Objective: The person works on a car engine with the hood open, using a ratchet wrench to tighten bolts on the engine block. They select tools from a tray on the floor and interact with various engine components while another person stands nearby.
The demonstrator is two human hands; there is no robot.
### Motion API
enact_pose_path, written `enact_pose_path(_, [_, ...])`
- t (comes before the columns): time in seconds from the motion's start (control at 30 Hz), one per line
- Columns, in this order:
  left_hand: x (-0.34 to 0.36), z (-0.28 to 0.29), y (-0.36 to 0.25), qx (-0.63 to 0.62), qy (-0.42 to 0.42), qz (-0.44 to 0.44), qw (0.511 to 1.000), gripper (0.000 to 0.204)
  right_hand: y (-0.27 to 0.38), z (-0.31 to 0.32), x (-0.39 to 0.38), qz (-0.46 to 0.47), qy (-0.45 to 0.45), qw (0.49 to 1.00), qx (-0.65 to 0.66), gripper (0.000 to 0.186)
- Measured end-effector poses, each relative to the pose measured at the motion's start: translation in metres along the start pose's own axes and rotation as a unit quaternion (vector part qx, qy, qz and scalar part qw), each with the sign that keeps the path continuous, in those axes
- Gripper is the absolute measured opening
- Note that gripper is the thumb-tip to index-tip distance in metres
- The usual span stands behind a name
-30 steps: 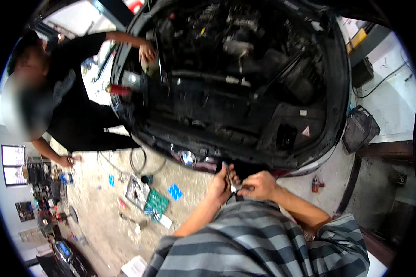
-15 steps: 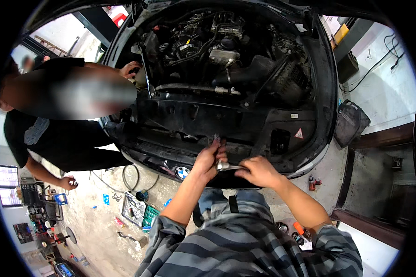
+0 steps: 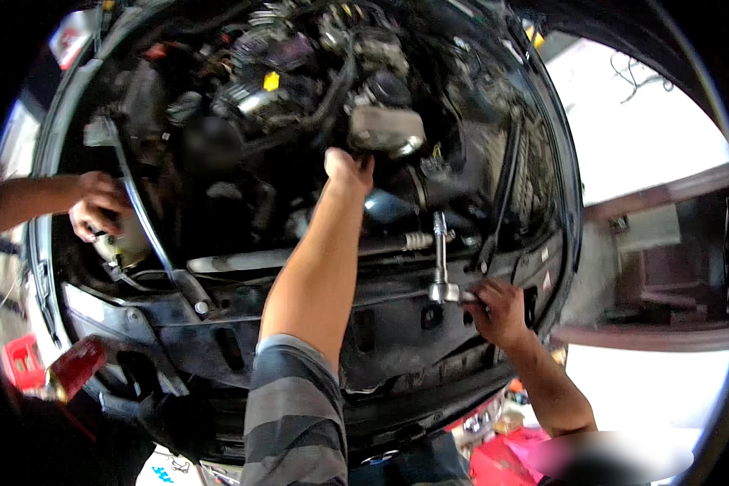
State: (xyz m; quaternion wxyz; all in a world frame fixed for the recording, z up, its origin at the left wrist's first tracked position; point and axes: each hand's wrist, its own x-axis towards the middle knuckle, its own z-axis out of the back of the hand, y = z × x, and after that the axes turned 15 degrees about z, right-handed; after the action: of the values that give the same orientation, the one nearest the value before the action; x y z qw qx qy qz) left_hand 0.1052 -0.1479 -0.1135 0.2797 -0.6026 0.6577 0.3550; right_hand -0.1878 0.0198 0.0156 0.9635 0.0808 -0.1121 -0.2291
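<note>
My left hand (image 3: 350,168) reaches deep into the engine bay, just below a pale metal housing (image 3: 387,131). Its fingers are mostly hidden behind the wrist and among dark parts, so what they touch does not show. Over the front panel, my right hand (image 3: 500,313) is closed round the handle of a ratchet wrench (image 3: 443,292). A long chrome extension (image 3: 440,247) stands out from the ratchet's head, its far end over a ribbed hose end. Nothing shows the extension seated on a fastener.
At the left, a co-worker's hand (image 3: 100,204) rests by a yellowish reservoir (image 3: 127,243). A metal strut (image 3: 142,211) slants beside it. The black front panel (image 3: 397,324) spans the bay's near side. A red cylindrical object (image 3: 78,366) is at the lower left.
I have leaned over the engine bay. My left hand has left the ratchet and stretched forward among the engine parts. My right hand has carried the ratchet forward over the front panel.
</note>
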Motion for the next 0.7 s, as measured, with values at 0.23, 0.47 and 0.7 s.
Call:
enact_pose_path(0.23, [0.027, -0.007, 0.011, 0.143, 0.151, 0.054, 0.977, 0.038, -0.025, 0.011, 0.052, 0.020, 0.081, 0.994, -0.073, 0.023])
enact_pose_path(0.47, [0.028, -0.007, -0.002, 0.147, 0.153, 0.062, 0.975, 0.031, -0.059, -0.003, 0.111, 0.047, 0.179, 0.977, -0.104, 0.024])
enact_pose_path(0.7, [0.040, 0.005, -0.006, 0.200, 0.108, -0.001, 0.974, 0.025, -0.089, -0.029, 0.143, 0.132, 0.175, 0.956, -0.197, 0.021])
